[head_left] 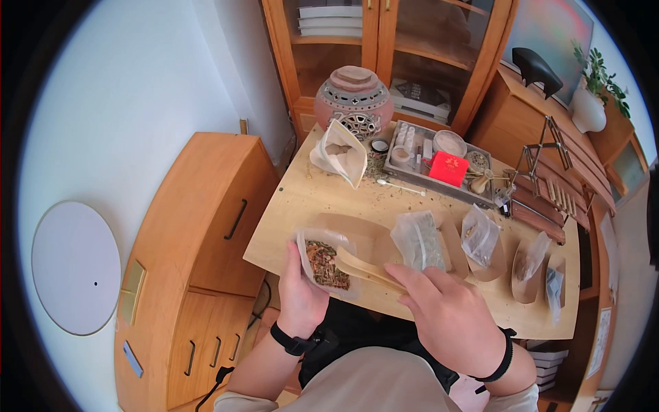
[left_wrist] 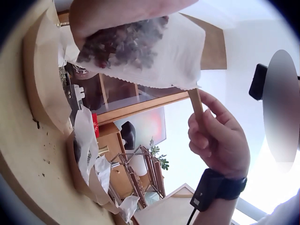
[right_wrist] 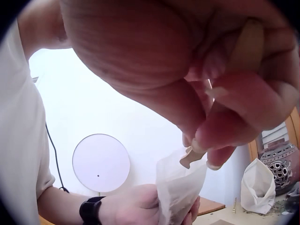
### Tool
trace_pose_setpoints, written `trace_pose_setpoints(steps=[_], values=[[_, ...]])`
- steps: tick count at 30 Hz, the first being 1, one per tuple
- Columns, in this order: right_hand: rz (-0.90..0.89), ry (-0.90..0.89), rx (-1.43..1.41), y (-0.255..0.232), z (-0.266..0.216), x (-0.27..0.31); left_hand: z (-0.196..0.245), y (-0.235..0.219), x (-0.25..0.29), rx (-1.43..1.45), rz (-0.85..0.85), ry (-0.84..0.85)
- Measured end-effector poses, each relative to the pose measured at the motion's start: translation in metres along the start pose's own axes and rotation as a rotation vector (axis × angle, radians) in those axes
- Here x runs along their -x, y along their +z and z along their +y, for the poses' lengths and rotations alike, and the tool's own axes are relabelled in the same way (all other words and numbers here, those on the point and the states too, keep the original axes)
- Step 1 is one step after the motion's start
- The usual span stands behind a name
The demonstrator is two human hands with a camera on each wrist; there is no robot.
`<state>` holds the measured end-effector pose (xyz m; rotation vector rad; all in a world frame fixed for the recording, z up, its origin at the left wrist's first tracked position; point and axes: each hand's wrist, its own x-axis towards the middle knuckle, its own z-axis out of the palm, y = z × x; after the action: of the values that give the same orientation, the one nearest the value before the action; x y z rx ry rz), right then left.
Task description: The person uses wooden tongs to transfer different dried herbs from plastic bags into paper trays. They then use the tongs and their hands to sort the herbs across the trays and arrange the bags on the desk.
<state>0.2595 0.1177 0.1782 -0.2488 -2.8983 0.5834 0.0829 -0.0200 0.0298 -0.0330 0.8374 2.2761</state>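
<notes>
My left hand (head_left: 304, 302) grips a translucent bag (head_left: 322, 237) by its side, over the table's front edge. Dried chopped herbs (head_left: 326, 266) fill much of its inside, and they show through its wall in the left wrist view. My right hand (head_left: 453, 319) holds a slim pale wooden scoop (head_left: 364, 268) between thumb and fingers. The scoop's far end reaches into the bag's mouth, over the herbs. From the right wrist, the scoop's tip (right_wrist: 190, 158) shows at the bag's upper edge.
Brown paper trays (head_left: 491, 264) with clear bags (head_left: 419, 240) line the table's front. Behind stand an open pouch (head_left: 347, 161), a patterned clay pot (head_left: 353, 103) and a grey tray (head_left: 412, 175) with a red box (head_left: 449, 169). A folding wooden rack (head_left: 549, 178) stands at right; crumbs dot the tabletop.
</notes>
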Motion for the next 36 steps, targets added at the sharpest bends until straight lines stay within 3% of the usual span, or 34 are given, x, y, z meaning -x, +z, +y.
trace_pose_setpoints(steps=[7,9,16,18,22,25,29,36], values=[[0.03,-0.092,-0.028,0.013,-0.007,-0.024,-0.008,-0.005,0.009,0.054,-0.097,-0.086],[0.004,-0.119,-0.046,0.019,-0.008,-0.028,-0.011,-0.014,0.008,0.012,-0.139,-0.023],[-0.133,-0.064,0.035,-0.002,-0.013,-0.024,-0.001,-0.01,0.006,0.14,-0.027,0.004],[0.01,-0.074,0.031,0.008,-0.016,-0.025,-0.007,-0.013,0.0,-0.014,0.057,0.089],[-0.031,-0.112,0.051,0.016,-0.01,-0.023,-0.008,-0.016,-0.005,-0.185,-0.042,0.227],[0.003,-0.17,0.122,0.013,-0.008,-0.02,-0.001,-0.018,-0.008,-0.003,-0.147,0.255],[0.026,-0.156,0.124,0.016,-0.01,-0.017,-0.006,-0.02,-0.007,0.056,-0.038,0.21],[-0.013,-0.114,0.135,0.004,-0.012,-0.012,-0.004,-0.02,-0.006,0.143,-0.079,0.197]])
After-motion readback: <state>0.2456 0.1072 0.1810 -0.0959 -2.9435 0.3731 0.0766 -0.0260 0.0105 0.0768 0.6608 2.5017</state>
